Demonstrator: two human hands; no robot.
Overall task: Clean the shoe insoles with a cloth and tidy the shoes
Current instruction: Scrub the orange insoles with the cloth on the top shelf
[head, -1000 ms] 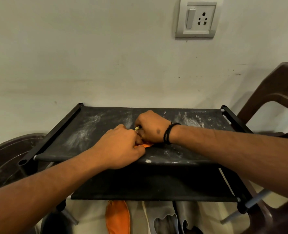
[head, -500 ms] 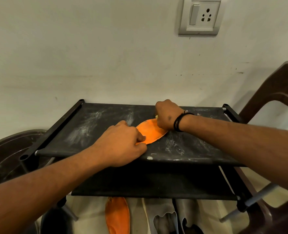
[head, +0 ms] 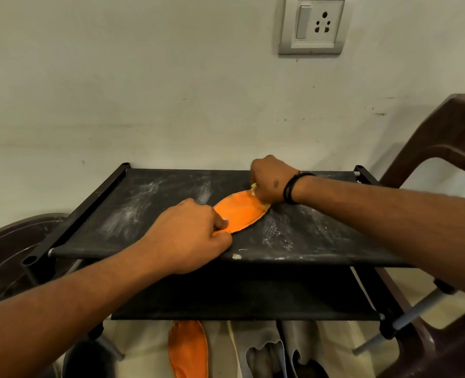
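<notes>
Orange insole [head: 239,212] flat mid-shelf [head: 321,236], toward the back edge. Left hand [head: 187,236] pinching its near end, fingers curled. Right hand [head: 272,181] clenched on yellow cloth [head: 254,186] at far end.

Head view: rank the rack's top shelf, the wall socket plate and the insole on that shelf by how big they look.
1. Top shelf, by far the largest.
2. Socket plate.
3. Insole, but the hands hide both its ends, so ranks two and three are unsure.
</notes>
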